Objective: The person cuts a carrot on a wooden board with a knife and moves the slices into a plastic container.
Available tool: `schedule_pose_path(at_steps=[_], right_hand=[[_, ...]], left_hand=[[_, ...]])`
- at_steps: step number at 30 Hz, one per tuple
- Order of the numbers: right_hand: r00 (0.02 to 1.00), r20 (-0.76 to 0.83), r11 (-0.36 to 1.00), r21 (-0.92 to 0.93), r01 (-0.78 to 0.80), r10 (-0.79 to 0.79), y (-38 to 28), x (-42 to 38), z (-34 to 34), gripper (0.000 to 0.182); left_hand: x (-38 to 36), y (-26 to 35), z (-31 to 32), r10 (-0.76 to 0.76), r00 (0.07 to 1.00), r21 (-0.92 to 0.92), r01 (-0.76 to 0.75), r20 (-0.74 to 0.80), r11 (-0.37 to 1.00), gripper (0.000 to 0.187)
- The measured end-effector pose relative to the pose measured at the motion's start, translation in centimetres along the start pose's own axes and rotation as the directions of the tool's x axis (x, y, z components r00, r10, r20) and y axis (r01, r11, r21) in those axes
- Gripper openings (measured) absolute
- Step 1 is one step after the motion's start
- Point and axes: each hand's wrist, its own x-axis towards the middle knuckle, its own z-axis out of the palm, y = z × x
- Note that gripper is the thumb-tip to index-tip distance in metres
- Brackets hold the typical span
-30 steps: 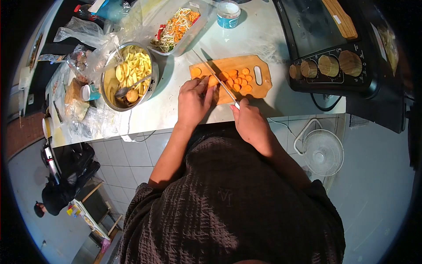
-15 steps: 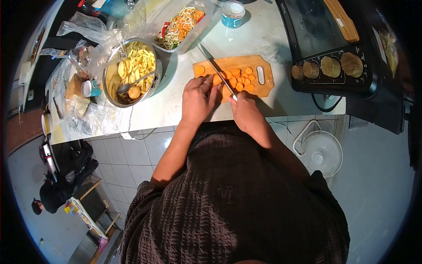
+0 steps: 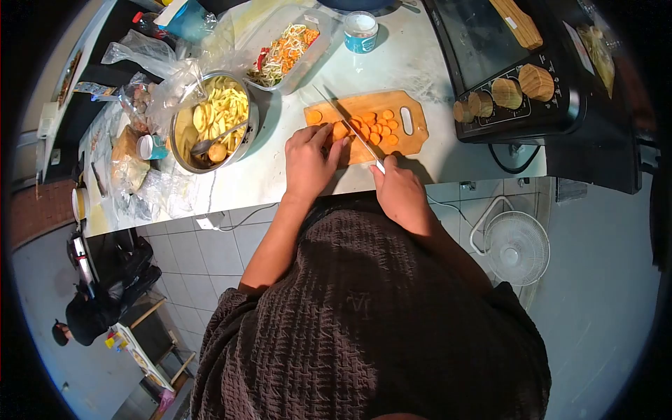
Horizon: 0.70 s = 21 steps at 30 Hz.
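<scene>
A wooden cutting board point(image 3: 411, 143) lies near the table's front edge with several orange carrot slices point(image 3: 376, 129) on it. My left hand point(image 3: 308, 159) rests at the board's left part, its fingers closed round a carrot piece point(image 3: 340, 131). In my right hand point(image 3: 402, 192) is the white handle of a knife point(image 3: 350, 120). The blade slants up and left across the board, just right of the carrot piece. A single slice point(image 3: 316, 116) lies left of the blade.
A metal pot point(image 3: 253, 133) with pale cut pieces and a spoon stands left, beside plastic bags. Behind are a plastic container point(image 3: 323, 31) of sprouts and a small tub point(image 3: 360, 40). A black oven point(image 3: 518, 119) is right. Another person point(image 3: 87, 318) is at far left.
My right hand and the knife handle have shifted slightly right and down relative to the board. The whole view has shifted a little.
</scene>
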Motion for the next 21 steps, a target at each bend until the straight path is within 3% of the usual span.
schedule_pose_path(at_steps=[3,5,9,14,21], right_hand=[[1.000,0.019,1.000,0.007,-0.018,0.018,-0.2,-0.1,-0.8,0.035],[0.996,-0.076,0.998,0.059,-0.037,0.041,-0.1,-0.3,-1.1,0.036],[0.992,-0.101,0.997,0.040,-0.071,0.075,0.9,-0.2,-1.9,0.037],[0.986,-0.109,0.990,0.081,-0.115,0.123,1.2,-0.6,-2.6,0.038],[0.985,-0.127,0.989,0.105,-0.100,0.113,2.1,-0.9,-2.7,0.038]], left_hand=[[0.2,0.2,-0.1,0.017,1.000,0.069,-0.017,-0.008,0.997,0.037],[0.4,0.4,-0.2,0.010,1.000,0.098,-0.009,-0.012,0.995,0.042],[1.3,0.5,-0.1,0.086,0.996,0.124,-0.083,-0.020,0.989,0.042],[2.7,1.5,0.3,0.156,0.976,0.219,-0.187,0.151,0.958,0.038],[4.0,1.4,0.7,0.156,0.964,0.203,-0.200,0.213,0.959,0.035]])
